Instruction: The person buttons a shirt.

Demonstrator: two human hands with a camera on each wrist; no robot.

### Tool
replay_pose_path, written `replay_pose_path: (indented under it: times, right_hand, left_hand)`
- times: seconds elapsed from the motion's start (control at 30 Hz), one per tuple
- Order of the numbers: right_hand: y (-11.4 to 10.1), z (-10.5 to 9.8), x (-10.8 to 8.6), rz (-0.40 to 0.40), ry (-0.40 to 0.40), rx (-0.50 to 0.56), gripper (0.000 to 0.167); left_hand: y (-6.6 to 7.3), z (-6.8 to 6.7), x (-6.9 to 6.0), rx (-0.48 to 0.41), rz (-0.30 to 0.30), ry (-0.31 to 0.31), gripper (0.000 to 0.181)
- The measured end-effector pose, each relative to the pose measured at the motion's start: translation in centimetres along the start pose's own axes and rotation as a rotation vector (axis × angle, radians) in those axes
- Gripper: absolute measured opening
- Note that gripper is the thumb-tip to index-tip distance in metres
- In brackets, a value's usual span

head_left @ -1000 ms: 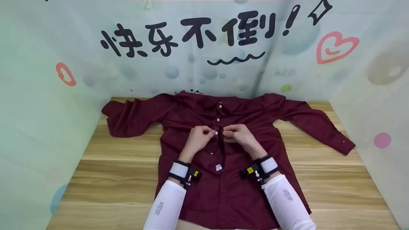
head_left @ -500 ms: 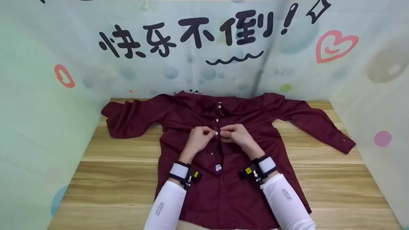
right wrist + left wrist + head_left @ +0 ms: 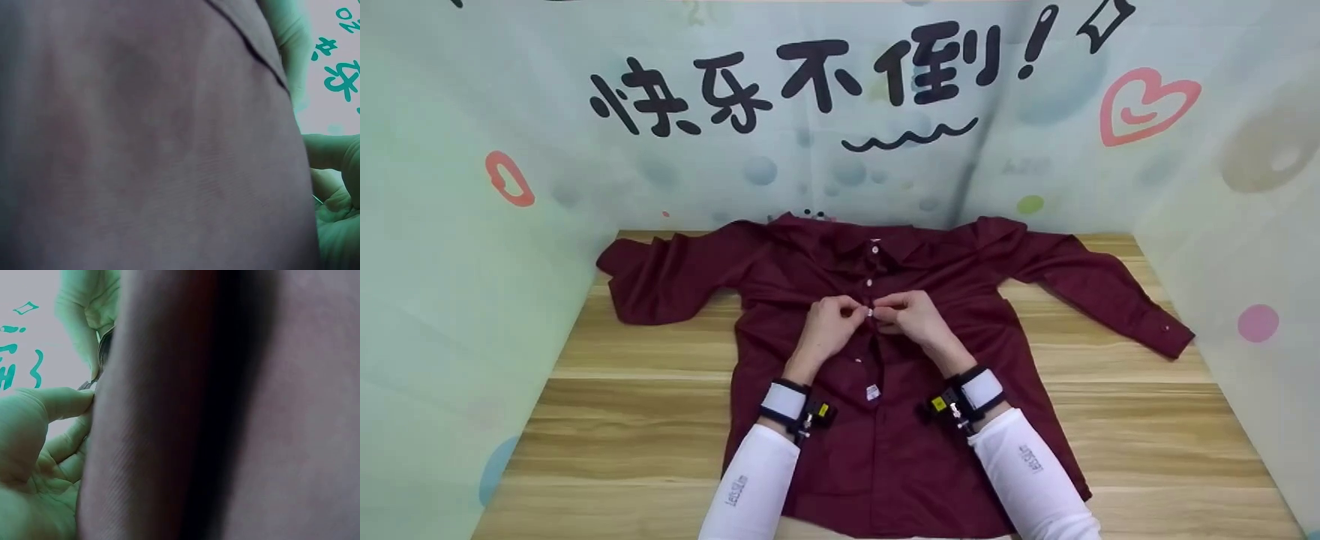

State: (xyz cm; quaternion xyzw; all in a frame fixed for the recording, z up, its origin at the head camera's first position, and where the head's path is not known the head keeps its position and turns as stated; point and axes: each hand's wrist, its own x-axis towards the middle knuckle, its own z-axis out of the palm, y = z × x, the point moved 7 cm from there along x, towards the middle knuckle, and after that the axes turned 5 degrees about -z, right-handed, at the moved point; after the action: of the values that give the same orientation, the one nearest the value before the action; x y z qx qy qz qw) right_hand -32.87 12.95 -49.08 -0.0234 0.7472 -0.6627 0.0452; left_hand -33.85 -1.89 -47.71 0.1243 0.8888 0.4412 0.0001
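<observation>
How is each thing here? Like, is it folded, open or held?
Dark red shirt: spread on the table, creased, front partly open
Sleeve at picture left: bent, bunched
Sleeve at picture right: stretched out
Left hand: pinching the shirt's front
Right hand: pinching it too
Button between fingertips: can't tell whether fastened
White tag: showing

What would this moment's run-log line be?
left hand: pinches maroon shirt by white button | right hand: pinches shirt, same button | shirt: front up on wooden table
</observation>
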Motion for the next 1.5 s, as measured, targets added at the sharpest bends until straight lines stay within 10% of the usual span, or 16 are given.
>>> replay_pose_path:
  times: [1.5]
  right_hand:
    - [0.32,-0.26,0.11,0.028,0.008,0.075,0.025]
  left_hand:
    - [-0.19,0.13,0.08,-0.030,-0.001,0.025,0.016]
